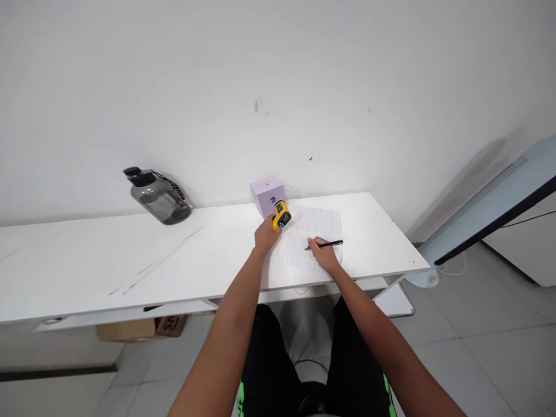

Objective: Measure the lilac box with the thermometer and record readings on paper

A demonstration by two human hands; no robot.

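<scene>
My left hand point(266, 234) is wrapped round the handle of a yellow and black infrared thermometer gun point(281, 215), whose small dark screen faces back toward me. Right in front of it, a lilac box point(267, 197) with a dark blue mark stands against the wall. Between the fingers of my right hand point(324, 255) is a black pen point(330, 244), its tip low over a sheet of printed paper point(319, 220). The lower part of the sheet lies under that hand. Whether the tip touches the paper I cannot tell.
A grey see-through water bottle point(163, 200) with a black lid stands left on the white table point(174, 260). Right of the table rises a tall pale panel-like appliance point(486, 211) with a round base. Cardboard boxes point(130, 329) lie below the table at left.
</scene>
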